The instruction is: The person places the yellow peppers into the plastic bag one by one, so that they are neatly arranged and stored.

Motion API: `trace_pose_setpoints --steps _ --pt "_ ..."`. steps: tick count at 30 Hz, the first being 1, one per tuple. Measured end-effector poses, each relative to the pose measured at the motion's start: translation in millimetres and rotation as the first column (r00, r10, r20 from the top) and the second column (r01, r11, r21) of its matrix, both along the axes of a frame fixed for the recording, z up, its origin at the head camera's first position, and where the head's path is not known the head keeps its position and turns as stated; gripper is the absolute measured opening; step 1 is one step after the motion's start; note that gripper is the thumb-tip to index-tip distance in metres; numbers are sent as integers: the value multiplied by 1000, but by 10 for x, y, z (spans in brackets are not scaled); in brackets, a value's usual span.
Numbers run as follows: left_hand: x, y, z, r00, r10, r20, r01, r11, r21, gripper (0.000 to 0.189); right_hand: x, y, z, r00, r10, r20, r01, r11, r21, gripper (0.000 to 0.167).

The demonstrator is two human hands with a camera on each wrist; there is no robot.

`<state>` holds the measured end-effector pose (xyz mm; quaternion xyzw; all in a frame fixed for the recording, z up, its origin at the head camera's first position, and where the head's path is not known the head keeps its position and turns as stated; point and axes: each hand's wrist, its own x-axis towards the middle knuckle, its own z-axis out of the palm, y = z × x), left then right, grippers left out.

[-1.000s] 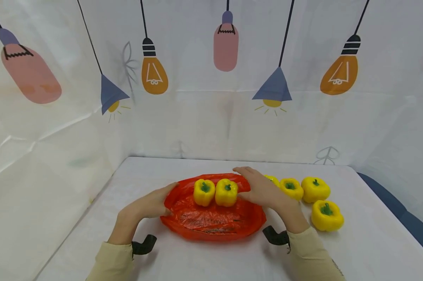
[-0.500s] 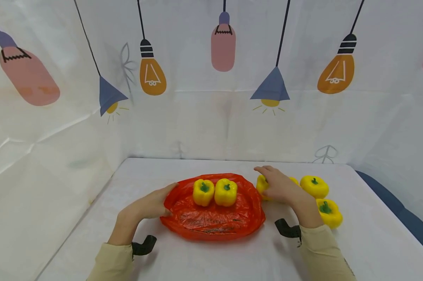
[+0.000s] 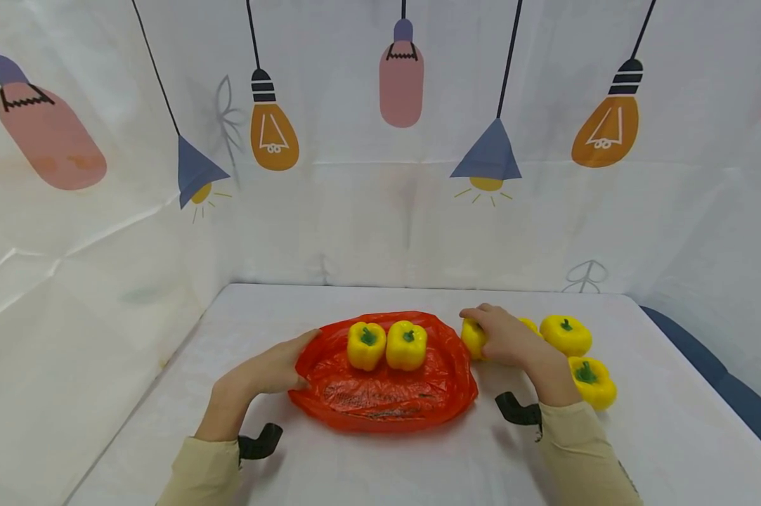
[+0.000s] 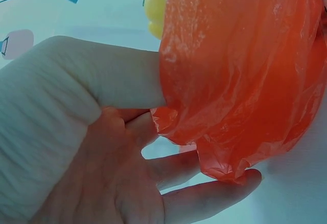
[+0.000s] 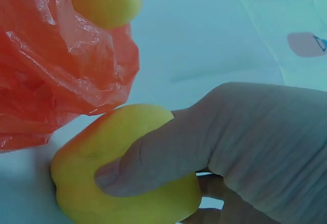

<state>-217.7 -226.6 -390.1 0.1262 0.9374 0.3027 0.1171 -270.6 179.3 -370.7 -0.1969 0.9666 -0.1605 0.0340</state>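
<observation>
A yellow pepper (image 3: 473, 340) is gripped by the right hand (image 3: 508, 339) just beside the right edge of the red bag (image 3: 380, 397), whose left rim is held by the left hand (image 3: 272, 367).

A crumpled red plastic bag (image 3: 380, 397) lies open, two yellow bell peppers (image 3: 407, 348) side by side inside; a third bell pepper (image 3: 473, 339) sits just beside the bag's right edge.

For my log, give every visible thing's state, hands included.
Red bag: wrinkled, spread out
Left hand: holds the bag's edge
Gripped pepper: beside the bag
Right hand: holds the gripped pepper
Two central peppers: side by side on the bag
Two right-side peppers: on the table
Pepper behind the right hand: mostly hidden
</observation>
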Motion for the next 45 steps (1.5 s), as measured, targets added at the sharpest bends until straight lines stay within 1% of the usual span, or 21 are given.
trace_pose_setpoints --steps 4,7,10,13,15,19,22,24,27,31,39,45 --pt "8 -5 20 1000 -24 -12 24 1000 -3 90 -16 17 -14 998 27 -48 -28 999 -18 62" --pt "6 -9 14 1000 -16 -9 16 1000 -7 90 -22 32 -22 992 44 -115 -48 998 -33 61" --pt "5 1 9 1000 2 0 -2 1000 -7 90 -2 45 18 982 45 -183 -58 996 -65 63" --pt "5 8 0 1000 6 2 -6 1000 -4 90 39 32 107 977 46 -209 -73 990 -122 65" --pt "7 11 -1 1000 9 0 -9 1000 -4 89 77 14 179 977 51 -206 -85 983 -160 68" --pt "6 13 -1 1000 7 -5 -7 1000 -5 89 167 -36 304 979 69 -194 -110 972 -207 71" --pt "1 8 -5 1000 7 -3 -7 1000 -4 89 235 -85 357 981 95 -169 -134 962 -238 71" --pt "5 8 0 1000 16 4 -16 1000 3 89 266 -126 366 982 123 -142 -156 954 -255 71" --pt "14 5 6 1000 12 8 -12 1000 8 89 276 -189 333 983 162 -83 -179 949 -261 70" --pt "30 7 19 1000 2 11 -2 1000 13 90 255 -260 258 982 186 -17 -185 953 -240 69" --pt "16 9 11 1000 -26 -12 26 1000 1 90 216 -352 120 987 162 10 -159 976 -146 68" --pt "7 10 2 1000 -26 -14 26 1000 4 90 161 -385 24 989 143 22 -140 983 -117 70"
